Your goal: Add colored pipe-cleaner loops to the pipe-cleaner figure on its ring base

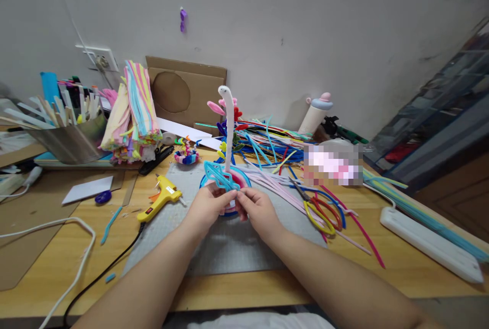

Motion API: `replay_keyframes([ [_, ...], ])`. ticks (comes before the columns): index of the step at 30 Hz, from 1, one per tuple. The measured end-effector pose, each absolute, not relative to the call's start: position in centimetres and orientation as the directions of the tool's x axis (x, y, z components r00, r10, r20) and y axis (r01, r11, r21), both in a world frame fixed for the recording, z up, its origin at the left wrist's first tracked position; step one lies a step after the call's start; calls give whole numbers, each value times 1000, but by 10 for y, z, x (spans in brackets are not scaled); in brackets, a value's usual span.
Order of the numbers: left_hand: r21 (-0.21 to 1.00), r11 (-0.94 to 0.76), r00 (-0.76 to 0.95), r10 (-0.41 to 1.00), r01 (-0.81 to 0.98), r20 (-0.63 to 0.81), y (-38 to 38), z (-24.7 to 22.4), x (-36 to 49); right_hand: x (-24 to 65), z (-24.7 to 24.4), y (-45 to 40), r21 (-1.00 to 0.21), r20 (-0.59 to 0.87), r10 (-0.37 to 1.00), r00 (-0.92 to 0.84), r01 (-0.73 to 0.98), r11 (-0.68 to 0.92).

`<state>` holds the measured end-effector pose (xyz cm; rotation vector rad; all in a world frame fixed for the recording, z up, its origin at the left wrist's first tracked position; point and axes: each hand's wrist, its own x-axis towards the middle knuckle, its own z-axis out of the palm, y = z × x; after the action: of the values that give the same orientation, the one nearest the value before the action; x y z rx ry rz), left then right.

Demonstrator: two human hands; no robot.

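Observation:
My left hand (208, 206) and my right hand (260, 209) meet at the middle of the grey mat, fingertips nearly touching. Between them they pinch a light-blue pipe cleaner shape (219, 173) bent into angular loops. Right behind it sits a round piece (244, 179) of pink and blue pipe cleaners, partly hidden by my hands. A white pipe cleaner neck (228, 130) with small dark eyes rises upright from there. To the left, a yellow hot glue gun (162, 197) lies on the mat's edge. Yellow-and-orange-handled scissors (319, 214) rest at the right.
Bundled pastel pipe cleaners (137, 110) stand beside a metal bowl (72, 140) of sticks. Loose pipe cleaners (267, 138) spread along the back. A white power strip (430, 242) lies at right, a bottle (316, 115) near the wall. The glue gun's black cord (110, 263) crosses the left front.

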<state>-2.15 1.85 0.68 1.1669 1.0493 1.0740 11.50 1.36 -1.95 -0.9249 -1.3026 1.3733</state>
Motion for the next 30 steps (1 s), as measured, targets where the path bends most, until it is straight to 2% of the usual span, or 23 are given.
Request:
replay_keyframes([
  [4,986,119,172,980,-115,-98,18,7,-22,115,-18,13,-983,50,953,-299,-183,-6],
  [7,984,126,189,977,-129,-100,18,7,-22,115,-16,13,-983,31,960,-279,-183,-22],
  [13,973,145,207,973,-182,-107,18,6,-20,117,-15,14,-993,104,973,-204,-80,89],
  [21,960,157,223,969,-231,-105,16,8,-18,117,-11,10,-985,159,962,-224,32,170],
  [24,960,154,216,971,-234,-103,16,6,-18,117,-9,11,-994,109,959,-263,-51,98],
  [27,934,208,221,964,-292,-146,18,4,-19,118,-9,13,-986,2,952,-306,-161,-49],
  [30,906,244,223,959,-347,-173,19,4,-20,117,-11,14,-974,-63,939,-339,-183,-132],
])
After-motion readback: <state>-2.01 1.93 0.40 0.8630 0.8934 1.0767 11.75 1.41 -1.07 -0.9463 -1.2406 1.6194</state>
